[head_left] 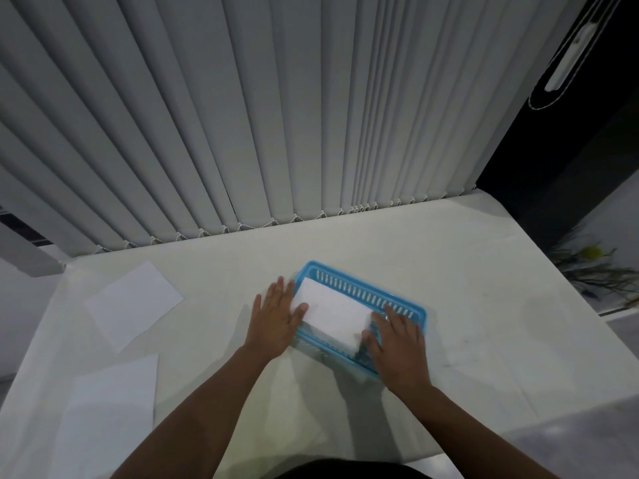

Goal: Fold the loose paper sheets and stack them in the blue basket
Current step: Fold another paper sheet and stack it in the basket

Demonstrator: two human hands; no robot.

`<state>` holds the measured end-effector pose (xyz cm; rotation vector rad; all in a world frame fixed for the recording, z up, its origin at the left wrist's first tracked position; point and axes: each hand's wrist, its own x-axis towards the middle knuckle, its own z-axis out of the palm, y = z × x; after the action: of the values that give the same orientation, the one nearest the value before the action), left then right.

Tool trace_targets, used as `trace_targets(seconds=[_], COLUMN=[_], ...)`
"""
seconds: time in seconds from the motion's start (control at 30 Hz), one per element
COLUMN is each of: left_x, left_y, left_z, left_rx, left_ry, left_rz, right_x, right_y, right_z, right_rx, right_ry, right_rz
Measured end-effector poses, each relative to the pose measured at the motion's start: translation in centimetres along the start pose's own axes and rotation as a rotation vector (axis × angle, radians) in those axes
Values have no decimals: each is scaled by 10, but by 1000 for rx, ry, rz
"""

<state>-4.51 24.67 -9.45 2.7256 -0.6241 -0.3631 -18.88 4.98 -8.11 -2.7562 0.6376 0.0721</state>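
A blue slotted basket point(366, 288) sits on the white table, right of centre. A folded white paper point(332, 314) lies in it, tilted across its length. My left hand point(276, 314) lies flat at the basket's left end, fingers spread, thumb resting on the paper's left edge. My right hand point(397, 344) covers the basket's right near corner, fingertips on the paper's right end. Two loose unfolded sheets lie at the left: one farther back point(133, 304), one at the near left point(110, 413).
The white table point(484, 305) ends at vertical grey blinds point(242, 115) along the back. A dark wall and a plant point(594, 267) stand beyond the right edge. The near edge drops off close to my body.
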Motion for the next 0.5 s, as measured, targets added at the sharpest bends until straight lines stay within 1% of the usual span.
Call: trace_targets(seconds=[0.07, 0.1, 0.2, 0.27, 0.33, 0.37, 0.5], left_x=[3, 5, 7, 4, 0, -1, -9], left_y=[-2, -3, 3, 11, 16, 16, -1], left_z=[-3, -4, -6, -7, -9, -10, -16], left_rx=[-245, -366, -594, -713, -786, -804, -851], left_ry=[35, 39, 7, -40, -64, -62, -15], left_rz=[-142, -198, -309, -343, -368, -375, -422], right_x=[-6, -9, -13, -15, -17, -17, -17], right_y=[12, 16, 26, 23, 14, 10, -10], right_z=[0, 0, 13, 19, 20, 21, 16], right_rx=[140, 223, 576, 858, 1060, 1104, 1149], right_ry=[128, 151, 115, 91, 85, 94, 85], right_rz=[108, 190, 458, 561, 599, 603, 536])
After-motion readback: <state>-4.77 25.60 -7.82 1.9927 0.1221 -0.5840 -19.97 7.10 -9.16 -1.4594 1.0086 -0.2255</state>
